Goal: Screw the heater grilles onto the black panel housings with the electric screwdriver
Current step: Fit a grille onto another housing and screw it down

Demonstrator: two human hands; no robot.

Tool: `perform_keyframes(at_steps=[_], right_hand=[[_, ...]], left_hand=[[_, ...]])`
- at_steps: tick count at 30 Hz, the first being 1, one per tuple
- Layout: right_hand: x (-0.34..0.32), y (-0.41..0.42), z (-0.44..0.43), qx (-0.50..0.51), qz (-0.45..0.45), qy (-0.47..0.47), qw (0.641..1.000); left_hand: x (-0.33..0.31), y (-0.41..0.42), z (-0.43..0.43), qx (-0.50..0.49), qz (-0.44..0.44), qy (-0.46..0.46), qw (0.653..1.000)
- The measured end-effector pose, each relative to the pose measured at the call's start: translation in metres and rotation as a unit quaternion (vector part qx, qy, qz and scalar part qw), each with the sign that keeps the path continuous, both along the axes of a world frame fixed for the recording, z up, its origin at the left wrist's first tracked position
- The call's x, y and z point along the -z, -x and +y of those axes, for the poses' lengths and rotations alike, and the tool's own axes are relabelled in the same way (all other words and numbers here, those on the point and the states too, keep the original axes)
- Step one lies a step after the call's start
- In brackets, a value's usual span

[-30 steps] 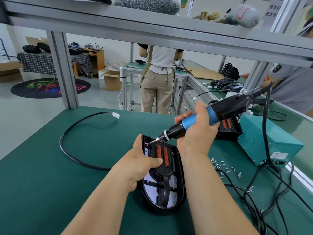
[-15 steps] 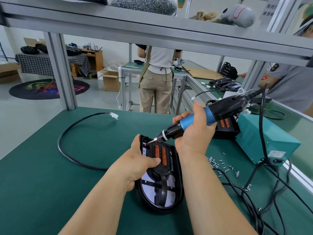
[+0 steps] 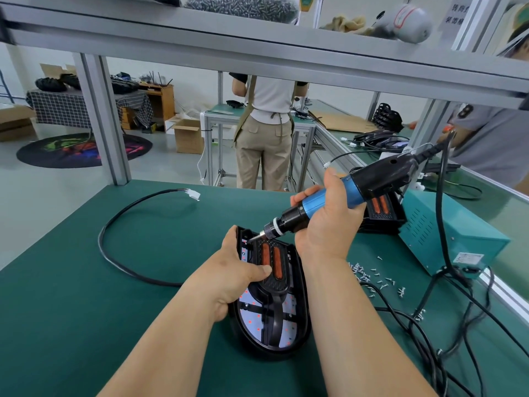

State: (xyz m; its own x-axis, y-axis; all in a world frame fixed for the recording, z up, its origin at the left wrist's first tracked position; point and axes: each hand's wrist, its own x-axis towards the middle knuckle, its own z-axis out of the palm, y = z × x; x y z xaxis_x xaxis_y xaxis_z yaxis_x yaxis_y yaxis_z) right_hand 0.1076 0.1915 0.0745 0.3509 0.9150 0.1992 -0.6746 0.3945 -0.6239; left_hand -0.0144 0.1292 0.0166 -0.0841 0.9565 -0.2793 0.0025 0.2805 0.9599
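A black panel housing (image 3: 297, 325) lies on the green bench in front of me. A black heater grille (image 3: 279, 277) with two orange bars sits in its upper half. My left hand (image 3: 232, 279) grips the housing's left edge, thumb pressed on the grille. My right hand (image 3: 326, 224) holds the blue and black electric screwdriver (image 3: 343, 193), tilted down to the left. Its bit tip touches the housing's upper left corner beside the grille.
Loose screws (image 3: 372, 276) lie scattered to the right. A teal power box (image 3: 446, 236) stands at the right with cables (image 3: 429, 325) trailing forward. More housings (image 3: 383, 213) are stacked behind my right hand. A black cord (image 3: 120, 224) loops at the left. Two people stand beyond the bench.
Both hands and the screwdriver have stayed in place on the housing's upper left corner; only the camera view has shifted slightly.
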Motion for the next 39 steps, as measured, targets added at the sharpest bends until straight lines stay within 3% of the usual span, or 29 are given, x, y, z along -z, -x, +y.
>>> perform_keyframes(at_steps=[31,39], right_hand=[[-0.002,0.010,-0.009,0.012,-0.074,-0.071,0.995],[-0.001,0.007,-0.008,0.002,-0.037,-0.046,0.998]], left_hand=[[-0.001,-0.003,-0.002,-0.005,0.004,-0.009,1.000],[-0.002,-0.003,-0.002,-0.001,-0.005,-0.013,1.000]])
